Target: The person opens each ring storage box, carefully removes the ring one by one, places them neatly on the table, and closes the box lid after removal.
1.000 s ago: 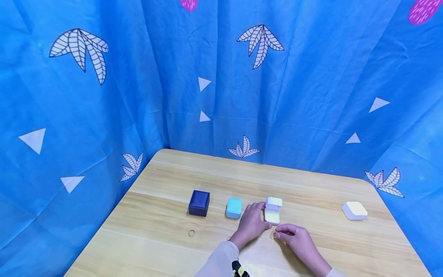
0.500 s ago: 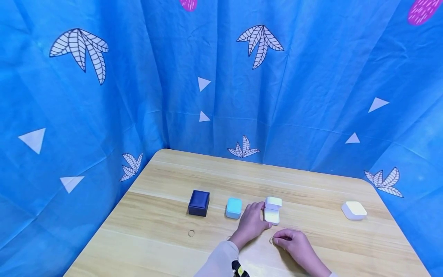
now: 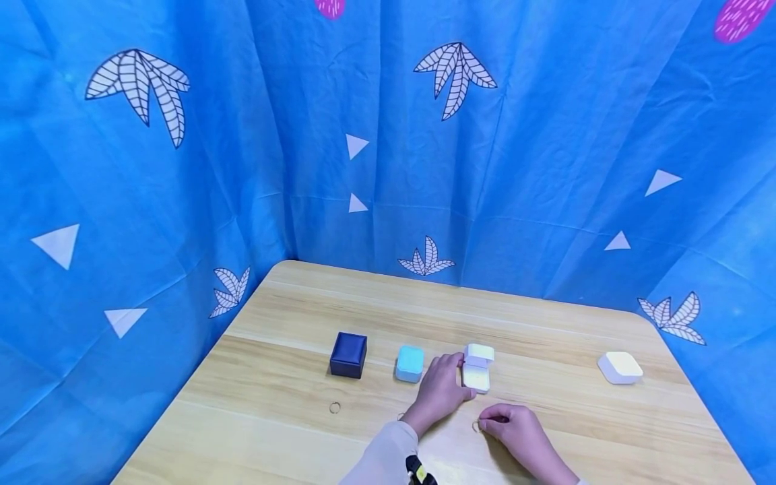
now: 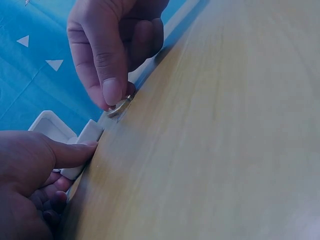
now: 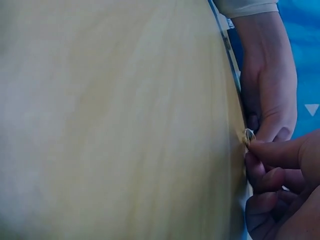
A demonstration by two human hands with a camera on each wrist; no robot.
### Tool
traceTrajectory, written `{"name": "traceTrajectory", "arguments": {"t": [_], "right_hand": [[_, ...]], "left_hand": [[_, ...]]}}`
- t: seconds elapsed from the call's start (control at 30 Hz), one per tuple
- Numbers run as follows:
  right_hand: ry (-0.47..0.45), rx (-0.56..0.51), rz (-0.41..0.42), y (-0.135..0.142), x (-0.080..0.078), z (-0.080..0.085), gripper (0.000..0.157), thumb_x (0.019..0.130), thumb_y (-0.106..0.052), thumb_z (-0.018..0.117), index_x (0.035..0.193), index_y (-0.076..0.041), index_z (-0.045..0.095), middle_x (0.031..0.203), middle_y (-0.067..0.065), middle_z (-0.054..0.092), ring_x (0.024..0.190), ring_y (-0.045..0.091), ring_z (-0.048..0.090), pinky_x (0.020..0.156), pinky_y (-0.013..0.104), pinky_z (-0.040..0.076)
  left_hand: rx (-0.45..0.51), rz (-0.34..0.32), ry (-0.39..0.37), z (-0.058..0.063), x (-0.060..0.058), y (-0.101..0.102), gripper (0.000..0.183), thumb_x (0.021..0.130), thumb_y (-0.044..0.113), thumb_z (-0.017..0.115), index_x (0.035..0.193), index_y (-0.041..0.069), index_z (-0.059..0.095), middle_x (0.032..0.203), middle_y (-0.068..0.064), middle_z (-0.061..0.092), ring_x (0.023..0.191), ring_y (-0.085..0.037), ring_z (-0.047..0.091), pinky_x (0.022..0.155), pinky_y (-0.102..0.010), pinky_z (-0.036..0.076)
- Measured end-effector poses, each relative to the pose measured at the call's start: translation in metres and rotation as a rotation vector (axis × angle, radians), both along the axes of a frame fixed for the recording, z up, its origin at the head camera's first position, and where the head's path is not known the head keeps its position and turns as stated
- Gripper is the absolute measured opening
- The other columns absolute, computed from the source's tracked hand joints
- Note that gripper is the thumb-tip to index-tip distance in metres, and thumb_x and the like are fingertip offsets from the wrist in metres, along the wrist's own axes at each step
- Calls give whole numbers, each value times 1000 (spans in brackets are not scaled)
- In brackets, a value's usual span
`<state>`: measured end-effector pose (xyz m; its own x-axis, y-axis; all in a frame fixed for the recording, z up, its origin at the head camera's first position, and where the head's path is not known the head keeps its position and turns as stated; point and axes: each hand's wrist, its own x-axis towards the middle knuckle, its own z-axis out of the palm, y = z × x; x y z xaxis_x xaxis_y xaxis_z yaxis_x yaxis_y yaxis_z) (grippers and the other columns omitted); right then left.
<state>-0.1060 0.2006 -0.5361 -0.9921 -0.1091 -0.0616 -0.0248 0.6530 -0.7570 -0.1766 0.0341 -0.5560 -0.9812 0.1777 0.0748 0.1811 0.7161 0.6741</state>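
Note:
A white ring box [image 3: 475, 378] stands with its lid up at the middle of the table. My left hand [image 3: 438, 394] grips it from the left, thumb at the front edge and fingers at the back, as the left wrist view also shows. Just in front of the box, my right hand [image 3: 523, 431] pinches a thin gold ring [image 4: 120, 107] between thumb and forefinger, low over the tabletop. The other fingers of that hand are curled in. In the right wrist view the ring [image 5: 248, 136] sticks out past the fingertips, and the box is hidden.
A navy box [image 3: 349, 355] and a turquoise ring box [image 3: 409, 364], both closed, stand left of my left hand. A second ring [image 3: 335, 407] lies in front of the navy one. Another white box [image 3: 620, 368] sits at the right. Blue curtains [image 3: 388, 168] hang behind the wooden table [image 3: 273, 431].
My right hand has drawn back a little from the white ring box toward the near side, with the ring in its fingertips. My left hand has stayed on the box.

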Motion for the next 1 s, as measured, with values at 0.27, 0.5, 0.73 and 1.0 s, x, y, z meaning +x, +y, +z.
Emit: {"name": "traceTrajectory", "arguments": {"t": [0.27, 0.5, 0.73, 1.0], "right_hand": [[-21, -15, -8, 0, 0, 2, 4, 83, -14, 79, 86, -14, 77, 85, -5, 76, 79, 1, 63, 73, 21, 51], [-31, -34, -14, 0, 1, 2, 6, 84, -17, 79, 88, -13, 76, 84, -4, 74, 71, 2, 57, 66, 20, 49], [-3, -21, -60, 0, -1, 6, 7, 85, -17, 79, 91, -15, 76, 89, -5, 75, 79, 4, 63, 72, 21, 51], [16, -27, -110, 5, -12, 18, 15, 90, -23, 76, 103, -15, 77, 101, -2, 76, 85, 8, 63, 70, 23, 51]], "left_hand": [[-6, 1, 9, -1, -1, 0, 75, 72, 32, 90, 138, 13, 58, 122, 3, 65, 112, -15, 56, 98, -31, 48], [-3, 3, 1, 0, 0, 0, 74, 72, 31, 90, 138, 13, 59, 121, 3, 65, 111, -15, 56, 97, -32, 48], [2, 3, -14, 1, 2, 0, 76, 74, 30, 89, 140, 13, 57, 125, 2, 64, 114, -16, 56, 100, -34, 48], [5, 0, -18, 1, 3, 0, 76, 74, 30, 88, 141, 13, 56, 127, 1, 64, 116, -16, 55, 102, -35, 48]]}}
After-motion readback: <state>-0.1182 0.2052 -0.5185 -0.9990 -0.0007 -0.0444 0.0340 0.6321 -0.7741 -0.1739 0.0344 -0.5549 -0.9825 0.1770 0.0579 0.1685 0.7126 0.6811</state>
